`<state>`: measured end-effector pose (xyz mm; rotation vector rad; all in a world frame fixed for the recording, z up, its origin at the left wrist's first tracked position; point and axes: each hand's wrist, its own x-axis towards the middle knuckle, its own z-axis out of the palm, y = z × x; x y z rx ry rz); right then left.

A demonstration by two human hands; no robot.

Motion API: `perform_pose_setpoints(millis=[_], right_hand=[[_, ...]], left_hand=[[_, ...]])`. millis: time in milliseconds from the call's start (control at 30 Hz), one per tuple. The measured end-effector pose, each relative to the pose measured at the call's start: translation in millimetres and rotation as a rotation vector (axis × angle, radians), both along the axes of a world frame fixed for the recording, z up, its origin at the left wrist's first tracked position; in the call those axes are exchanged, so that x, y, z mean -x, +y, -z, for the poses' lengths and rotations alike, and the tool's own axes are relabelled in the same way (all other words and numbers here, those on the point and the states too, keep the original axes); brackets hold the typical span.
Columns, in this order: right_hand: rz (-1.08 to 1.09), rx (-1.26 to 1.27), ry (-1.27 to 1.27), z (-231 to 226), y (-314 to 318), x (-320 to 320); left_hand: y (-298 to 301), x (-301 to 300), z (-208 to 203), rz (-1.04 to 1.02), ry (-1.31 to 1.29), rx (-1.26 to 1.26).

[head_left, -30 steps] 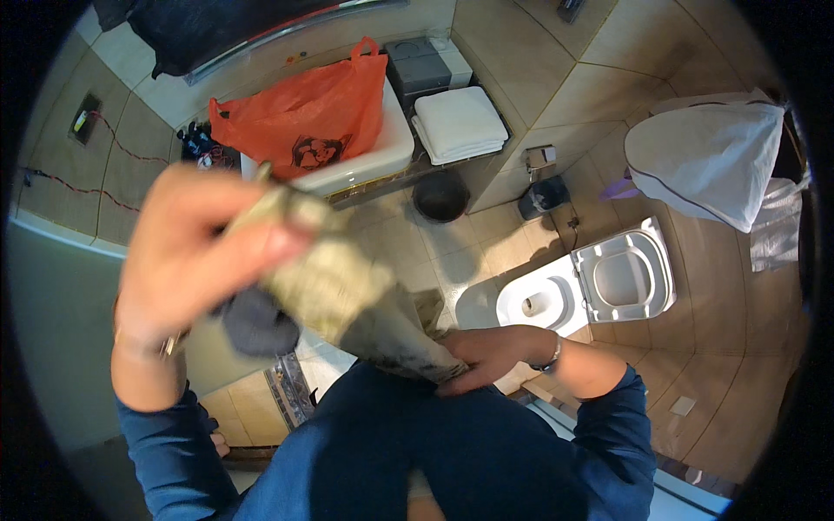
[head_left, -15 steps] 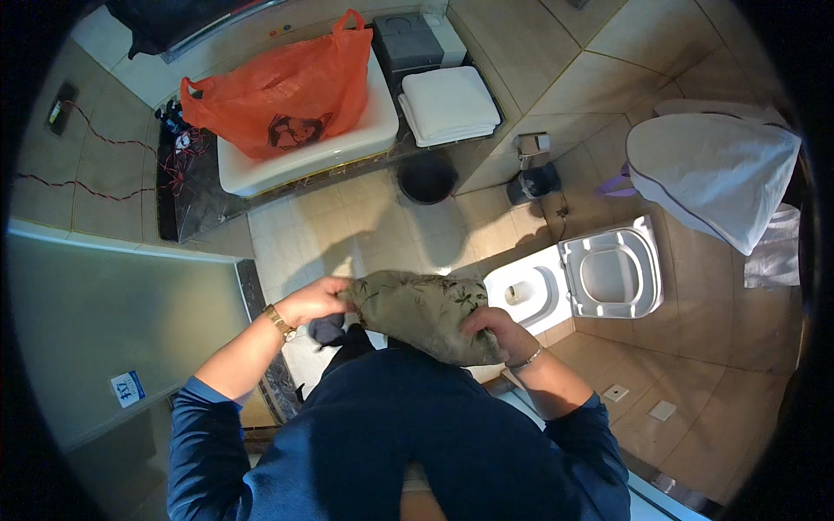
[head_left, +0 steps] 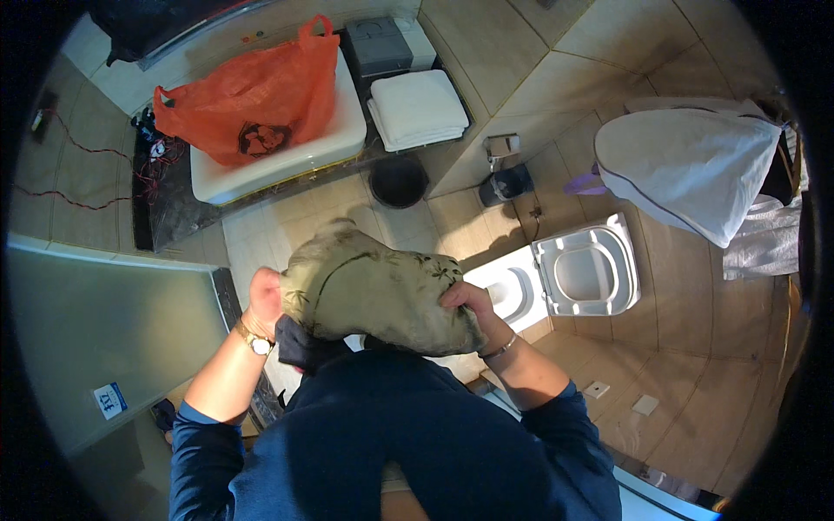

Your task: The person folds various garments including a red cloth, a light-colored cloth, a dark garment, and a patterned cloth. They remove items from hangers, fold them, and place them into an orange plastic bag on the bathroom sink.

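A pale green cloth (head_left: pixel 373 291) with a dark leaf pattern is stretched between my two hands, in front of my waist. My left hand (head_left: pixel 268 300), with a watch at the wrist, is closed on its left end. At the right end my right hand (head_left: pixel 473 306) grips the cloth, thumb on top. The cloth bulges upward in the middle; whether it is a garment or a cover I cannot tell. A dark piece of fabric (head_left: pixel 306 347) shows below the left end, partly hidden.
An orange plastic bag (head_left: pixel 261 95) fills the white sink (head_left: pixel 234 178). Folded white towels (head_left: pixel 421 108) lie beside it on the dark counter. A black bin (head_left: pixel 398 181) stands below. To the right are a toilet with its lid up (head_left: pixel 586 269) and a hanging white cloth (head_left: pixel 686 161).
My left hand has moved outward to the left, and the cloth is spread wider and taller between my hands. The whole view has shifted slightly.
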<state>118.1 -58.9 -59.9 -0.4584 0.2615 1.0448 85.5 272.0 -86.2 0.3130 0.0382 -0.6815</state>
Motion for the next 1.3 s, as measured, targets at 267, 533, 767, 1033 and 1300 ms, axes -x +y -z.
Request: perform_pose_setpoints(millis=[267,533,767,1033,1300], right_hand=[[-0.097,0.112,0.002,46,6,-7],[-0.253,0.198,0.024,-1,70,-50],[-0.439,0.436,-0.361,-12,124,-97],[-0.093,0.587,-0.478,-22,149,-130],[0.277,0.811,-0.552,-61,110,-219]], left_hand=[[3,31,-26,0.061,0.086,-0.189],[31,35,-56,-0.285,0.186,-0.751],[88,-8,-62,-0.292,0.27,-0.716],[133,-105,-63,-0.108,0.178,-0.665],[89,-240,-60,0.018,0.152,-0.56]])
